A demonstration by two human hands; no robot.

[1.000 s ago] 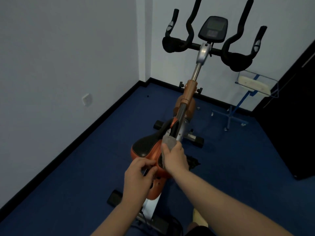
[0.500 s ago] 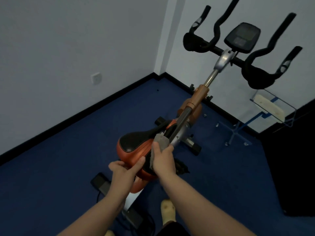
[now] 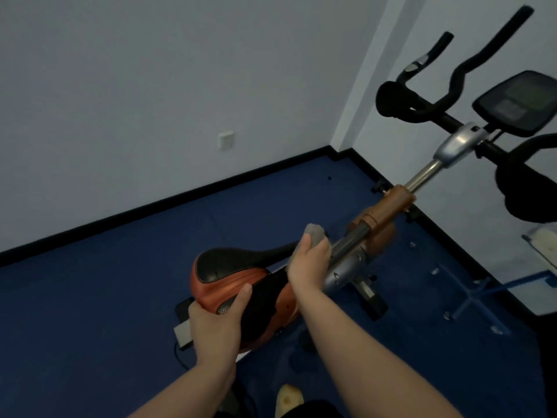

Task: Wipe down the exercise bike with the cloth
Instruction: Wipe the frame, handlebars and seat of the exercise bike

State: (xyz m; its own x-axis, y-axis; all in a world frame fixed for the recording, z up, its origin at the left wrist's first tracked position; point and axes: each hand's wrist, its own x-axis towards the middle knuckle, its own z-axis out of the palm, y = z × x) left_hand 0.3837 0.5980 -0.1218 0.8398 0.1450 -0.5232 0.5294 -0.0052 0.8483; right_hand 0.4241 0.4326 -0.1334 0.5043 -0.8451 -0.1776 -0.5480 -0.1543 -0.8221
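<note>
While our left hand (image 3: 215, 322) grips the orange-and-black padded bike saddle (image 3: 232, 276) rear | our right hand (image 3: 309, 263) holds crumpled grey cloth (image 3: 315, 233) against the dark metal frame tube (image 3: 351, 242)

Open blue floor (image 3: 105, 297) left of exercise bike (image 3: 382, 215), clear to wall skirting. Saddle (image 3: 229, 273) fills centre; left hand (image 3: 217, 324) grips its rear, blocking that side. Right hand (image 3: 310, 267) with cloth (image 3: 315, 233) beside slanted post, just left of it. Handlebars (image 3: 422, 107) and console (image 3: 518, 104) crowd upper right. Blue stand (image 3: 482, 291) near right wall narrows floor there. Bike base bars low at floor's centre.
</note>
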